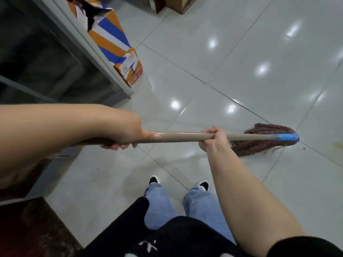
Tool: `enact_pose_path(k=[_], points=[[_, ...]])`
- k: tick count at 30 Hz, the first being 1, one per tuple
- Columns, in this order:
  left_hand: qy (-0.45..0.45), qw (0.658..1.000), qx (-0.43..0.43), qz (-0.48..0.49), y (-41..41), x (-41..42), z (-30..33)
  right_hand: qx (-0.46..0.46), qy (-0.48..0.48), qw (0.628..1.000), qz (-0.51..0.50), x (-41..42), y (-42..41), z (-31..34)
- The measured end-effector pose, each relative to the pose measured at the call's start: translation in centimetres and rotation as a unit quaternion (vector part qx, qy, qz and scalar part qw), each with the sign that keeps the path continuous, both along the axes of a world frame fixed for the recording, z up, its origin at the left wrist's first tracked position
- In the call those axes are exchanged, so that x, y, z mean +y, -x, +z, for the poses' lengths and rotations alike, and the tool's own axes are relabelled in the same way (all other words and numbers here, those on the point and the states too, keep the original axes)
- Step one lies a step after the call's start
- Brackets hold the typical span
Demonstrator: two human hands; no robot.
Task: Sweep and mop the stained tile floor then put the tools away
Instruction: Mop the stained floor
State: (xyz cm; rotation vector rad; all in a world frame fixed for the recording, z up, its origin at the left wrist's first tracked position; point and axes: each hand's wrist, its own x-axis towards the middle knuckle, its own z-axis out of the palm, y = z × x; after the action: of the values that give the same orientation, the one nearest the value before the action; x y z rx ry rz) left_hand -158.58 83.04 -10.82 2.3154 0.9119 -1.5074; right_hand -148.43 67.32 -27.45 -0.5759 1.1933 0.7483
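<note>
I hold a mop with a beige handle point(181, 137) that runs level across the view. My left hand point(126, 134) grips the handle near its upper end. My right hand point(213, 139) grips it farther down, close to the head. The mop's blue socket point(286, 137) and its reddish-brown strings point(259, 141) lie on the glossy white tile floor point(241, 71) to my right. A faint yellowish stain point(336, 147) marks the tile just past the mop head at the right edge.
A glass-fronted counter point(55, 58) with a grey frame stands at the left. An orange, blue and white cardboard box point(118, 47) leans against it. A brown box point(181, 4) sits at the top. My feet point(178, 183) stand on the tiles below the handle.
</note>
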Motion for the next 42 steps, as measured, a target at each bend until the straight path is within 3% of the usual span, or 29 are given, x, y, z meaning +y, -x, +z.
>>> enact_pose_path(k=[4,12,17,20,25,31,36,42], points=[[0.006,0.998,-0.035,-0.058,-4.6,-3.3,0.7,-0.034,-0.006,0.996,-0.078,-4.7,-4.8,1.7],[0.125,0.979,-0.088,-0.134,-11.9,-10.6,-0.9,-0.096,0.078,0.972,-0.201,-16.3,-10.4,4.4],[0.210,0.964,-0.067,-0.151,-15.4,-14.9,-3.5,-0.114,0.167,0.938,-0.283,-21.7,-11.0,3.7],[0.230,0.966,0.001,-0.116,-17.0,-18.0,-6.5,-0.096,0.227,0.924,-0.293,-23.1,-9.9,1.8],[0.294,0.943,0.153,-0.026,-17.8,-18.8,-11.2,-0.030,0.227,0.913,-0.338,-21.1,-6.5,-3.7],[0.215,0.948,0.226,-0.068,-20.6,-12.4,-15.0,0.051,0.135,0.937,-0.317,-11.4,-5.0,-8.3],[0.213,0.947,0.236,-0.043,-22.8,-7.7,-14.7,0.032,0.116,0.918,-0.377,-5.4,-6.8,-8.2],[0.204,0.950,0.182,-0.153,-27.5,-7.0,-12.6,0.016,0.081,0.855,-0.512,-1.7,-11.6,-7.0]])
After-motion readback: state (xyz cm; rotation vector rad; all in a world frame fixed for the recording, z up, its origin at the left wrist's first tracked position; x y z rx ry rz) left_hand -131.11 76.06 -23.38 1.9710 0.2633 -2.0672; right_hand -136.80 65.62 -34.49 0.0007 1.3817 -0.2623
